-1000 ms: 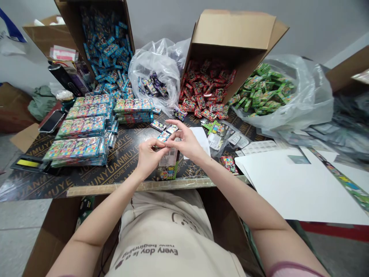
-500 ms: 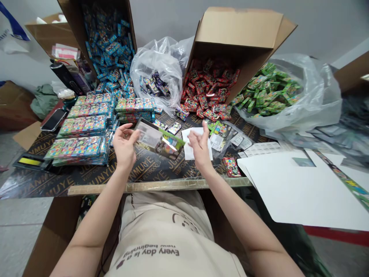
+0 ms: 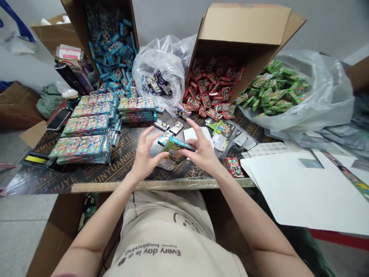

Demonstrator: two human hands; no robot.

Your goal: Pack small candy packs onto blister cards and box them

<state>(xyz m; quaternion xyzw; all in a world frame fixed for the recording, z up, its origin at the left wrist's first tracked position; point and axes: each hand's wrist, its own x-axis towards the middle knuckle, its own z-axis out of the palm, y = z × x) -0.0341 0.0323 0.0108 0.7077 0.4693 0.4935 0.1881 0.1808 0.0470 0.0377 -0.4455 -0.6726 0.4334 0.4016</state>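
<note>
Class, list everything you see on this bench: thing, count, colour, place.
blue packs: many, blue, box back left
purple packs: many, purple, clear bag back centre
red packs: many, red, tipped box back centre
green packs: many, green, clear bag right
stacks: several, multicoloured, table left
phone: one, black, far left
sheets: some, white, right
table: one, dark, under everything
packet: one, green-edged, between hands
left hand: one, bare, gripping packet
right hand: one, bare, gripping packet

plywood tabletop (image 3: 95,175) | on it — stacked packs (image 3: 86,132), loose packets (image 3: 168,126), phone (image 3: 58,118), tipped carton (image 3: 248,27), white sheet (image 3: 302,188)
</note>
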